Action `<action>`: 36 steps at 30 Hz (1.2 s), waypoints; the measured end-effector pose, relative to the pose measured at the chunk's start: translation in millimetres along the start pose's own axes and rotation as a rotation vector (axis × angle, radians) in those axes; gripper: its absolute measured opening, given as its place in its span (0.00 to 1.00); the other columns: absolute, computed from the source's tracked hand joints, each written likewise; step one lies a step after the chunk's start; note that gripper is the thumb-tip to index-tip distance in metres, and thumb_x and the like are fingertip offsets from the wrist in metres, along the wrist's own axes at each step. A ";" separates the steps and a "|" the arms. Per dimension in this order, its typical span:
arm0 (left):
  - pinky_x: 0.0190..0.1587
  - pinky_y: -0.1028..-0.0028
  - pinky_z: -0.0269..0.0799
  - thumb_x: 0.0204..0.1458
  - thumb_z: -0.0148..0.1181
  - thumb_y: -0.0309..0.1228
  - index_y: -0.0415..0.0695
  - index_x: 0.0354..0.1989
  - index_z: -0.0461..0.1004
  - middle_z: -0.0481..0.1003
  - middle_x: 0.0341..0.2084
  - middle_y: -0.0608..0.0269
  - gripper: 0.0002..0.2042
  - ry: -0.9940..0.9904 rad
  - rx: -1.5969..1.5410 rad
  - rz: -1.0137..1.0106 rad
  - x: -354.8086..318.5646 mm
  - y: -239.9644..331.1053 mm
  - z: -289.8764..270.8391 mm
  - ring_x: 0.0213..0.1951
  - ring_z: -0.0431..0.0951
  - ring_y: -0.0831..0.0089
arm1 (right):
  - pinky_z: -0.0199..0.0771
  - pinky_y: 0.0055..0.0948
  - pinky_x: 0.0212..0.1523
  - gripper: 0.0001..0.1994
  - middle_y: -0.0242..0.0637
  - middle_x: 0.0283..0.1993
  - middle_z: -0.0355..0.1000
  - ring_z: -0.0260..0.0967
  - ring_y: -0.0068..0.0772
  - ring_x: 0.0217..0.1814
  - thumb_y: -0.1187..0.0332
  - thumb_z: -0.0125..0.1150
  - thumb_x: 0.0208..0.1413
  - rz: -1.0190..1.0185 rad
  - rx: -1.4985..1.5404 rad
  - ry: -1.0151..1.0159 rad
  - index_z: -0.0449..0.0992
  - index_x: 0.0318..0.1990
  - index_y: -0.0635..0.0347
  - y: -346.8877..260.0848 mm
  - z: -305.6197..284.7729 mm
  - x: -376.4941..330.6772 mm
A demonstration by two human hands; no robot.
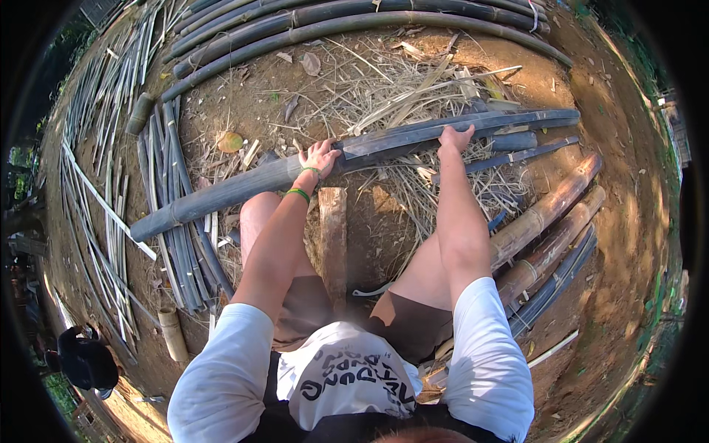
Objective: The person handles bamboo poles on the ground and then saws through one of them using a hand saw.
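Observation:
A long dark grey-green bamboo pole (pixel 244 189) lies slantwise in front of me, its left end nearer and lower. Its right part is split lengthwise, with a split length (pixel 517 118) running to the far right. My left hand (pixel 319 160) grips the pole from above near its middle, where the split begins. With fingers curled over the near edge of the split part, my right hand (pixel 456 139) holds it farther right. Below the pole, between my legs, lies a squared wooden block (pixel 333 240). A thin curved pale object (pixel 371 291) lies beside it, its kind unclear.
Whole bamboo poles (pixel 354 23) lie across the back. Split strips (pixel 107 184) and dark slats (pixel 173 214) cover the left ground, near a short bamboo piece (pixel 173 334). Fibre shavings (pixel 413 96) heap beyond the pole. Brown bamboo lengths (pixel 546 214) lie right. A dark-clothed person (pixel 85 358) is lower left.

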State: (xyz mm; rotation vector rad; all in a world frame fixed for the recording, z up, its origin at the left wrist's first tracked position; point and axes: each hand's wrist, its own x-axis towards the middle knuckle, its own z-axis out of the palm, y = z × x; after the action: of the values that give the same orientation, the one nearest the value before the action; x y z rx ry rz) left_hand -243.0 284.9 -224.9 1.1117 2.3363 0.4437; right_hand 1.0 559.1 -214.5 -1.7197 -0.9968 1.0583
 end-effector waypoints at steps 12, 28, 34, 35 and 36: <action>0.69 0.41 0.35 0.55 0.51 0.59 0.60 0.66 0.62 0.63 0.64 0.59 0.32 -0.053 0.003 -0.044 -15.3 13.7 -16.5 0.69 0.55 0.60 | 0.83 0.42 0.42 0.45 0.47 0.70 0.51 0.70 0.48 0.55 0.76 0.62 0.52 0.074 0.026 -0.175 0.41 0.74 0.48 -33.7 -19.0 -41.2; 0.69 0.41 0.37 0.51 0.56 0.60 0.64 0.67 0.60 0.62 0.65 0.62 0.34 -0.051 0.093 -0.024 0.0 20.8 -8.3 0.69 0.55 0.61 | 0.82 0.35 0.33 0.31 0.54 0.57 0.70 0.77 0.47 0.46 0.70 0.63 0.51 0.126 0.354 0.163 0.60 0.61 0.75 -7.8 -27.4 -8.3; 0.68 0.39 0.37 0.51 0.55 0.57 0.66 0.67 0.59 0.61 0.66 0.63 0.33 -0.046 0.118 -0.058 -0.2 7.9 -11.9 0.69 0.56 0.60 | 0.64 0.49 0.64 0.31 0.59 0.62 0.65 0.65 0.54 0.64 0.55 0.54 0.59 0.370 -0.028 0.401 0.61 0.65 0.67 -47.2 -111.0 -29.3; 0.68 0.38 0.36 0.51 0.55 0.56 0.66 0.67 0.59 0.61 0.67 0.63 0.33 -0.041 0.116 -0.057 1.8 7.3 -7.7 0.69 0.55 0.60 | 0.64 0.49 0.64 0.31 0.60 0.62 0.65 0.65 0.54 0.64 0.54 0.55 0.58 0.378 -0.084 0.431 0.62 0.64 0.67 -44.6 -125.9 -23.9; 0.68 0.38 0.36 0.51 0.55 0.56 0.66 0.67 0.59 0.60 0.67 0.63 0.33 -0.062 0.115 -0.040 3.6 15.0 -3.3 0.69 0.55 0.60 | 0.64 0.49 0.64 0.31 0.60 0.62 0.64 0.64 0.54 0.65 0.54 0.56 0.58 0.397 -0.164 0.425 0.62 0.63 0.66 -33.3 -147.9 -8.5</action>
State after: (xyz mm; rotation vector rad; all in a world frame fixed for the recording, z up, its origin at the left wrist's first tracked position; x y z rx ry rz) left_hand -237.5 296.6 -216.0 1.1122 2.3500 0.2596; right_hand 129.4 524.0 -141.5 -2.2206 -0.4937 0.8074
